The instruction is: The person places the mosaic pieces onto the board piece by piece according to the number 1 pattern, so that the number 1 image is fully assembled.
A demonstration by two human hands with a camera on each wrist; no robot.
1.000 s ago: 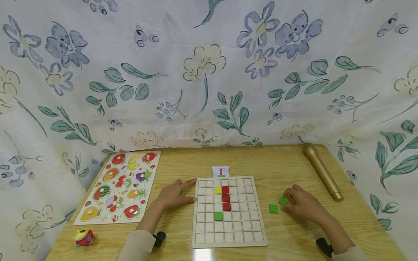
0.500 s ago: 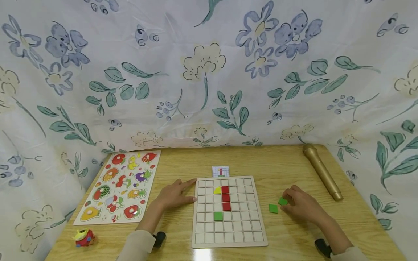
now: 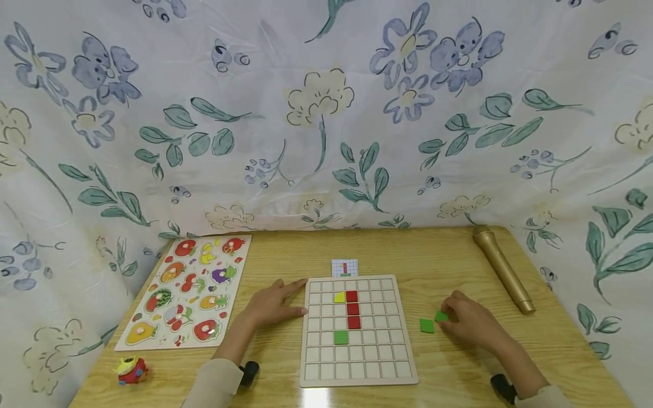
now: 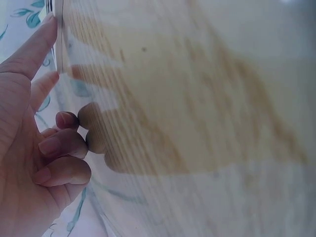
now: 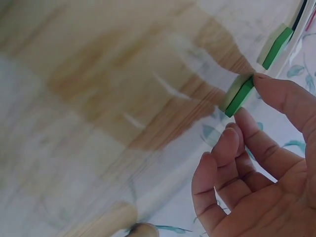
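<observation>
My right hand [image 3: 471, 320] pinches a green square tile [image 3: 441, 316] by its edges, thumb and forefinger at opposite sides, low at the table. A second green tile [image 3: 427, 326] lies just left of it; in the right wrist view both tiles [image 5: 241, 96] show edge-on. At the centre is a wooden grid board [image 3: 380, 354] bearing a yellow piece [image 3: 339, 297], a column of red tiles [image 3: 353, 310] and one green tile [image 3: 340, 338]. My left hand [image 3: 267, 306] reaches the board's left edge with straight thumb and forefinger; its other fingers curl loosely in the left wrist view.
A small pattern card [image 3: 344, 267] lies behind the board. On the left are a fruit puzzle board [image 3: 191, 294] and a small red and yellow toy [image 3: 132, 371]. A gold microphone [image 3: 504, 271] lies at the right, and a floral curtain [image 3: 326, 124] hangs behind the table.
The right hand's fingers have shifted very slightly around the green tile, which stays in about the same spot. My left hand and the board have not visibly moved.
</observation>
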